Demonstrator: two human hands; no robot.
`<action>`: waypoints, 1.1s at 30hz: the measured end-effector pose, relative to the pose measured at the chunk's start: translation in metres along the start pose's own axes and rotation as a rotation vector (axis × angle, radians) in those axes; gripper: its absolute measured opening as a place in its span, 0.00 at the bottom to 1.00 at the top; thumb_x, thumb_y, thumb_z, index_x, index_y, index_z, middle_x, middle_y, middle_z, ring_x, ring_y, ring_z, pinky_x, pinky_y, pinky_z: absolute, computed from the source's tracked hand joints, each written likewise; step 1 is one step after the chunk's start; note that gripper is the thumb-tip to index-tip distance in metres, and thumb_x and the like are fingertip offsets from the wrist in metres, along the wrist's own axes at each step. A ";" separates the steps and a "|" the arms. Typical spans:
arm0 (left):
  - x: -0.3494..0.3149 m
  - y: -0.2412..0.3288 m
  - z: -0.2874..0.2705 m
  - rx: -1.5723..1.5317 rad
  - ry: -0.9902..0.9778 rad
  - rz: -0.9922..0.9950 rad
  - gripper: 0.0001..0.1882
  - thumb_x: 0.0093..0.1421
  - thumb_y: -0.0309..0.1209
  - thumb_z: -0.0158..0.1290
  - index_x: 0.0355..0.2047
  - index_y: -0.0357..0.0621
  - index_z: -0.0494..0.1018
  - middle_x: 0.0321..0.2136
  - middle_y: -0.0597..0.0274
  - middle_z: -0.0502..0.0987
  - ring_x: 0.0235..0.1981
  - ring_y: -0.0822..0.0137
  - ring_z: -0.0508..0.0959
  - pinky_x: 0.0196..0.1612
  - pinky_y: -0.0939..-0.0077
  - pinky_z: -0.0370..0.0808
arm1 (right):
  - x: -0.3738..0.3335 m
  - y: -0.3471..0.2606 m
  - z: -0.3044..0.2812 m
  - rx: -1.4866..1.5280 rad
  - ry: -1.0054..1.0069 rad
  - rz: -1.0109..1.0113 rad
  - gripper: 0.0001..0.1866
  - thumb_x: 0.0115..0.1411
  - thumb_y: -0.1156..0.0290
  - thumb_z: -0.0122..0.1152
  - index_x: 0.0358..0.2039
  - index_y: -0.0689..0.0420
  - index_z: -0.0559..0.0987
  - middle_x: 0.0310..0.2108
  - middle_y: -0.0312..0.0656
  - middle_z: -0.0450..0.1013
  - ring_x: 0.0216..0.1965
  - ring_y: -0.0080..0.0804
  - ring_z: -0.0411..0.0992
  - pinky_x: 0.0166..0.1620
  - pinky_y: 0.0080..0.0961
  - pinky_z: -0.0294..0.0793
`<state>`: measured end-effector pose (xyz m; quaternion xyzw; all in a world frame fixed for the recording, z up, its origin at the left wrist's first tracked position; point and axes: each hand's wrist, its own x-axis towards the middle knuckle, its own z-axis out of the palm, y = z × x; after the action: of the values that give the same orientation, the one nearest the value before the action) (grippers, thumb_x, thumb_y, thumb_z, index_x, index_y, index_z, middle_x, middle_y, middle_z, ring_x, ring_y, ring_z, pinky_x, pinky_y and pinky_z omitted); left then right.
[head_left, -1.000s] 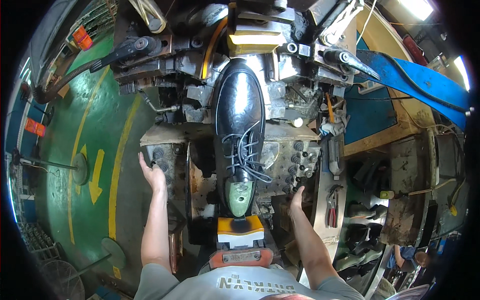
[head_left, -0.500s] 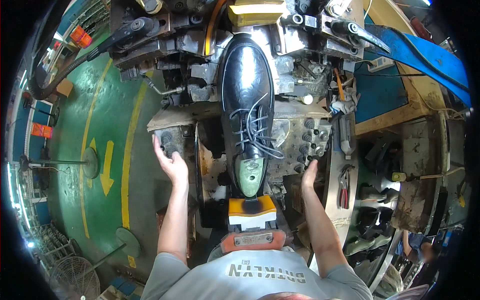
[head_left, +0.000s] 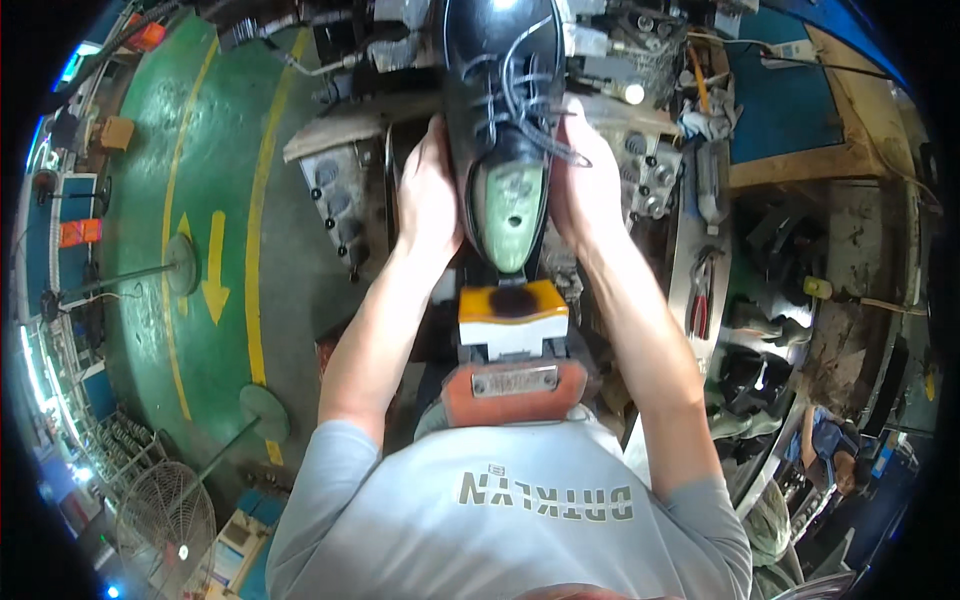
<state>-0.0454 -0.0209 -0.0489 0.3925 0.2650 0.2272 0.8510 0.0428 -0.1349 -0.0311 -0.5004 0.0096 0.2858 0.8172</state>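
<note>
A black lace-up shoe [head_left: 500, 50] sits toe away from me in the machine, its toe cut off by the top edge. Inside its opening shows a green shoe last [head_left: 515, 215] with a dark hole. My left hand [head_left: 430, 195] is closed against the shoe's left side near the heel. On the opposite side, my right hand [head_left: 588, 180] grips it, close to the dangling laces [head_left: 540, 130]. The undersides of both hands' grips are hidden. Just behind the heel is a yellow pad [head_left: 513, 303] with a dark smear, on a white block.
Control panels with knobs [head_left: 335, 200] flank the shoe on the left and right. Red-handled pliers [head_left: 702, 300] lie on a ledge at right, near a rack of shoes [head_left: 760, 380]. A floor fan [head_left: 165, 520] stands lower left. Another person [head_left: 830, 450] is at far right.
Both hands have moved inward from beside the control panels onto the sides of the shoe. My view has tilted, so the shoe and machine appear higher in the picture.
</note>
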 end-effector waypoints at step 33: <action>-0.017 -0.140 -0.119 0.750 -0.287 -0.076 0.18 0.65 0.37 0.45 0.47 0.35 0.71 0.44 0.50 0.76 0.44 0.61 0.75 0.50 0.68 0.69 | -0.095 0.068 -0.236 -0.415 0.478 0.022 0.16 0.70 0.61 0.44 0.42 0.60 0.75 0.31 0.33 0.68 0.32 0.20 0.68 0.34 0.19 0.69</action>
<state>-0.1080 -0.0479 -0.2209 0.6937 0.2221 0.0260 0.6847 -0.0055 -0.3493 -0.1755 -0.7092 0.1482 0.1649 0.6692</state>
